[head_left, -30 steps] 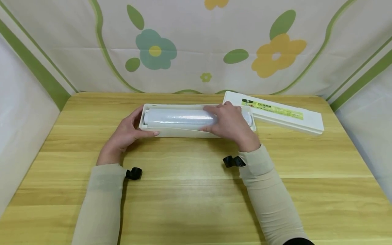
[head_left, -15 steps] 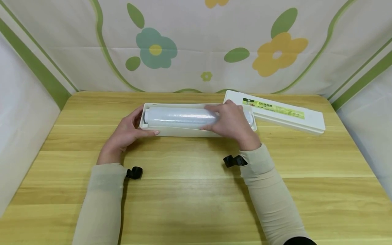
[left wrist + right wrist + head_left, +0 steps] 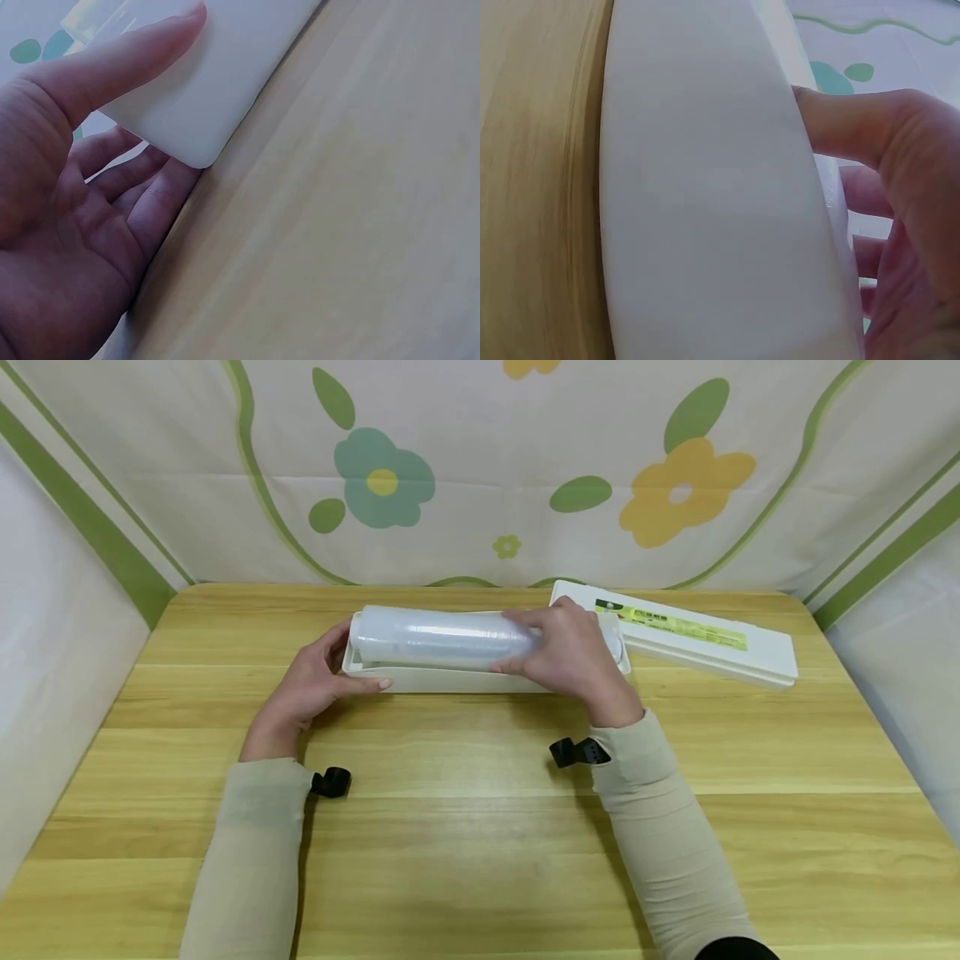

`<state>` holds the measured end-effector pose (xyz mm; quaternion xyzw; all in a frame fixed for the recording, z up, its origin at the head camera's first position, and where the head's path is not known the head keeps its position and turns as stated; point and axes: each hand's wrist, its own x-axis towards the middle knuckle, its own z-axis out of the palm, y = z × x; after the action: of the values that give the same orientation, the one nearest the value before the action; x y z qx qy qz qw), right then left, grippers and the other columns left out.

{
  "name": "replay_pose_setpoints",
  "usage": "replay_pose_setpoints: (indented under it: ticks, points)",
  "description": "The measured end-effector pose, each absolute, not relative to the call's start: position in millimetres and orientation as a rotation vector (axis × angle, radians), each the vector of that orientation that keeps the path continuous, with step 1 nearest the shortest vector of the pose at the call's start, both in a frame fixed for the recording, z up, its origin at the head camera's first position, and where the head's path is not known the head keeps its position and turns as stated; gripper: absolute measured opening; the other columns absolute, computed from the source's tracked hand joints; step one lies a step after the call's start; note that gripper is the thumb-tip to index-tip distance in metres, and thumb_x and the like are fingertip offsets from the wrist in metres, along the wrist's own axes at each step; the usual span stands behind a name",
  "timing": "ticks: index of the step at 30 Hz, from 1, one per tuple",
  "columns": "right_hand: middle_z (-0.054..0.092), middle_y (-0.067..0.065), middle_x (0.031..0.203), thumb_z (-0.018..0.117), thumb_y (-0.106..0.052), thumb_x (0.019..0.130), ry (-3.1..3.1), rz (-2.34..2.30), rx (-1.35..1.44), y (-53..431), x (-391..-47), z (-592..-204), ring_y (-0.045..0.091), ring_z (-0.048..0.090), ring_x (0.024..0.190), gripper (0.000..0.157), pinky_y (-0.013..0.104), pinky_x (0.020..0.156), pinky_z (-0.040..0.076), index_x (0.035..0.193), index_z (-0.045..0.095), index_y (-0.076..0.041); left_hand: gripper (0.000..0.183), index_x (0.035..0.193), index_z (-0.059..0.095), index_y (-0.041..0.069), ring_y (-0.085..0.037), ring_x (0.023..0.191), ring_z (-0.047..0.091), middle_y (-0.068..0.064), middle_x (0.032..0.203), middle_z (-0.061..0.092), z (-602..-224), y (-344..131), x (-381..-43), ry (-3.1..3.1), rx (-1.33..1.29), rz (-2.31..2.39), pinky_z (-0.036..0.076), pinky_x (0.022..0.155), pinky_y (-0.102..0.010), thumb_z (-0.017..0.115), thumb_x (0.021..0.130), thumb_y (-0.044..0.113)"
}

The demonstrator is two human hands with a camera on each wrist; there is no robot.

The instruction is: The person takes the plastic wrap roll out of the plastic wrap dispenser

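Observation:
A roll of plastic wrap (image 3: 442, 637) lies along a long white box (image 3: 457, 682), its left end raised above the rim and its right end lower inside. My right hand (image 3: 570, 652) grips the roll right of its middle, thumb on the near side and fingers over the far side. My left hand (image 3: 303, 685) holds the box's left end, with the thumb on the front wall and the fingers behind the end. In the left wrist view, the thumb presses the white box wall (image 3: 217, 97). The right wrist view shows the right hand (image 3: 922, 195) reaching over the box's front wall (image 3: 712, 195).
The white lid (image 3: 765, 653) with a yellow-green label lies at the back right, slanted, near the box's right end. A wooden table (image 3: 450, 827) carries everything. A flower-printed cloth (image 3: 465, 468) hangs behind the far edge. Black camera mounts sit on both wrists.
The left end of the plastic wrap roll has risen from inside the box to above its rim, in the right hand's grip. The left hand and box stay in place.

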<state>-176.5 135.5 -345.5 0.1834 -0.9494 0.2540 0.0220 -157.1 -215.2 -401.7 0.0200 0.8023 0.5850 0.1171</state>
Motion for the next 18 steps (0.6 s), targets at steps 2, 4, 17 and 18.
replay_pose_setpoints:
  ticks: [2,4,17,18]
  points:
    - [0.08,0.007,0.127,0.101,-0.047,0.071,-2.917,0.803,0.579,136.0,-176.2,-344.0,0.035,0.061,0.107,0.075,0.06,0.095,0.045,0.136,0.076,-0.018,0.103,0.165,0.041,0.034,-0.014,0.133,0.055,0.002,0.15,0.058,-401.4,-215.1,-157.0,2.352,0.057,1.713,0.046,0.109,-0.025,0.097,0.08,0.012]
    - [0.08,0.006,0.127,0.102,-0.045,0.07,-2.889,0.818,0.587,136.8,-175.4,-342.3,0.037,0.061,0.11,0.076,0.06,0.095,0.046,0.136,0.077,-0.018,0.104,0.166,0.041,0.033,-0.014,0.132,0.055,0.002,0.15,0.058,-400.9,-214.8,-156.9,2.365,0.072,1.703,0.046,0.108,-0.025,0.097,0.081,0.014]
    - [0.079,0.005,0.13,0.102,-0.043,0.069,-2.786,0.774,0.664,141.0,-166.0,-329.3,0.034,0.061,0.106,0.076,0.053,0.086,0.045,0.136,0.077,-0.017,0.091,0.158,0.05,0.021,-0.016,0.124,0.059,0.006,0.135,0.062,-401.4,-214.5,-154.4,2.352,0.069,1.72,0.052,0.098,-0.02,0.097,0.081,0.013]
    - [0.078,0.006,0.131,0.102,-0.043,0.07,-2.779,0.763,0.67,141.5,-165.2,-328.7,0.034,0.061,0.106,0.076,0.054,0.087,0.044,0.136,0.077,-0.017,0.091,0.158,0.05,0.022,-0.016,0.124,0.059,0.007,0.136,0.062,-401.8,-214.3,-154.4,2.351,0.071,1.723,0.052,0.099,-0.02,0.097,0.081,0.013]
